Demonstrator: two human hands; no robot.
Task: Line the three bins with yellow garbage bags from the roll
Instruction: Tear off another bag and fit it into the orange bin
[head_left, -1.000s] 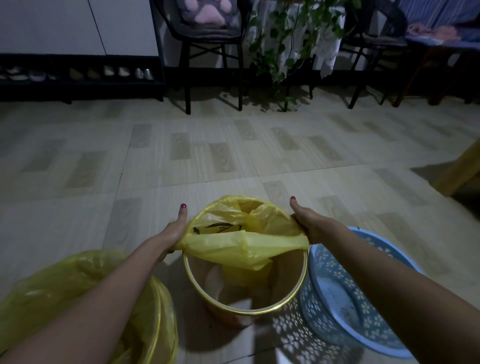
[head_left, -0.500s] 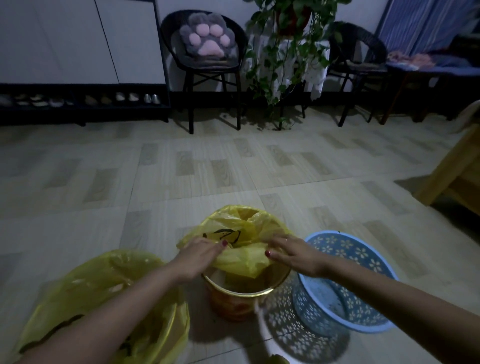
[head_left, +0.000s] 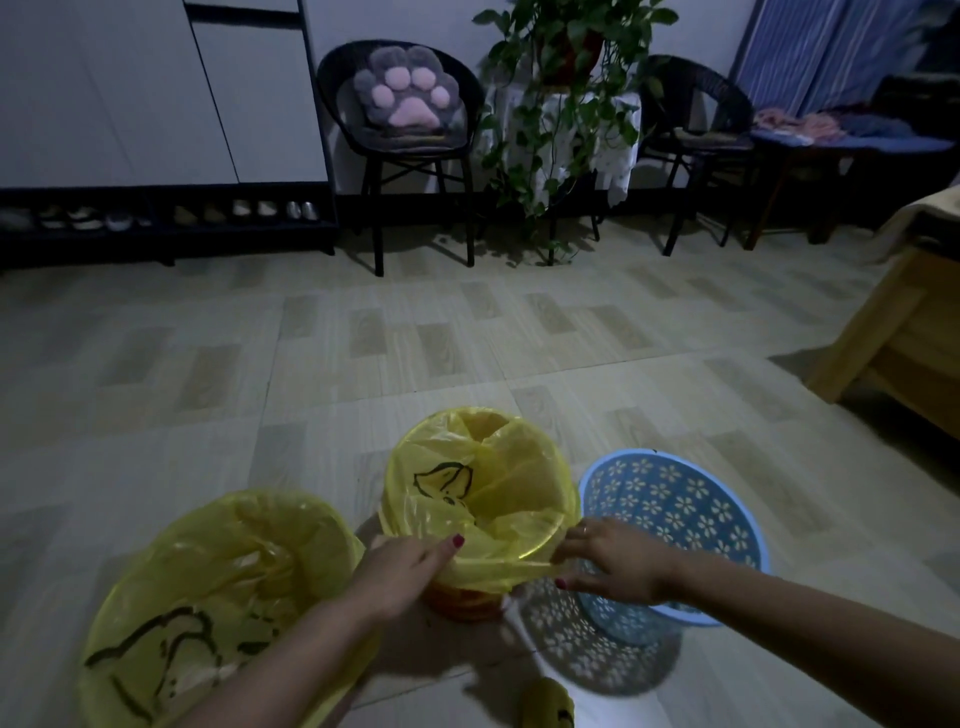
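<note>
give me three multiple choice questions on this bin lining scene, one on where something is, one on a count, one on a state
1. Where does the roll of bags lie?
A. on the floor near the person
B. on the chair
C. inside the blue bin

2. How many bins carry a yellow bag?
A. none
B. two
C. three

3. What are the hands doing?
A. hanging idle
B. holding the bag's edge at the middle bin's rim
C. lifting the blue bin

Answers:
1 A: it lies on the tiles at the bottom edge.
2 B: the left bin and middle bin are lined, the blue bin is bare.
3 B: the left hand and right hand hold the yellow bag there.
</note>
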